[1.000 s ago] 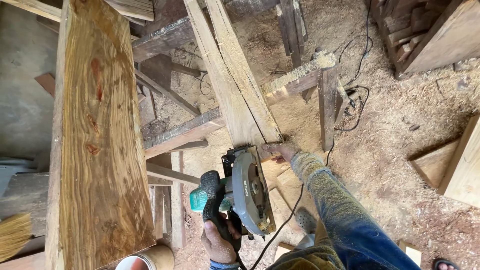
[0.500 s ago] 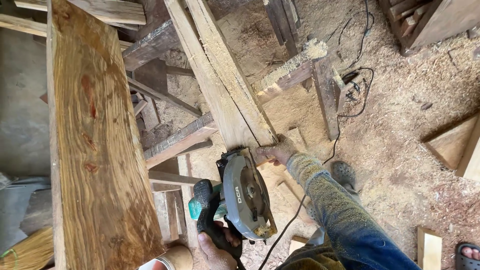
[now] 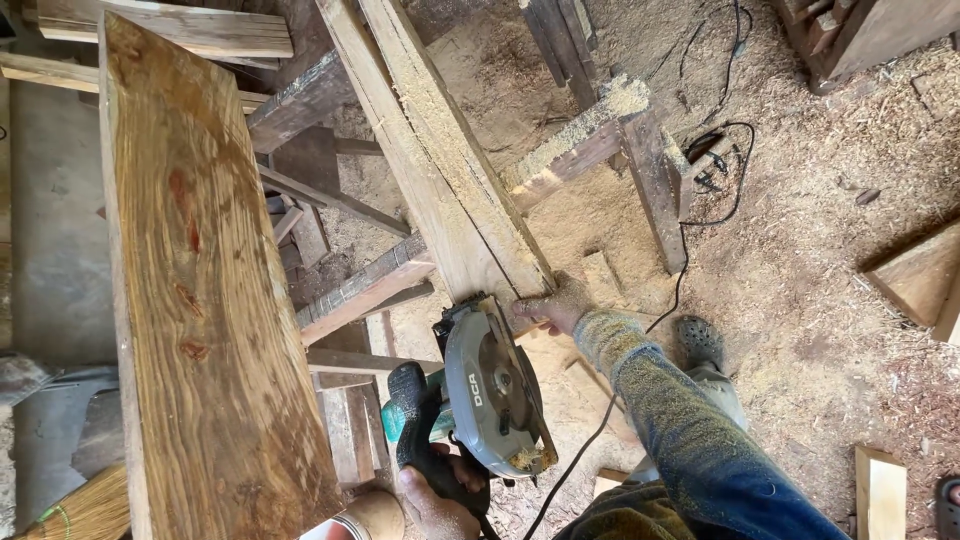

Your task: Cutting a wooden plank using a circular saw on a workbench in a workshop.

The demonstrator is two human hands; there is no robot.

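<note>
Your left hand [image 3: 435, 500] wraps the black-and-green handle of the grey circular saw [image 3: 495, 390], poised at the near end of the long pale wooden plank [image 3: 440, 160]. Your right hand [image 3: 555, 305] grips that plank's end. Beyond, rough wooden sawhorses [image 3: 590, 140] stand in sawdust.

Circular saw [image 3: 490, 400]: matt grey metal guard; plank [image 3: 440, 150]: rough, dusty wood; wide board [image 3: 200, 300]: smooth, grained.
</note>
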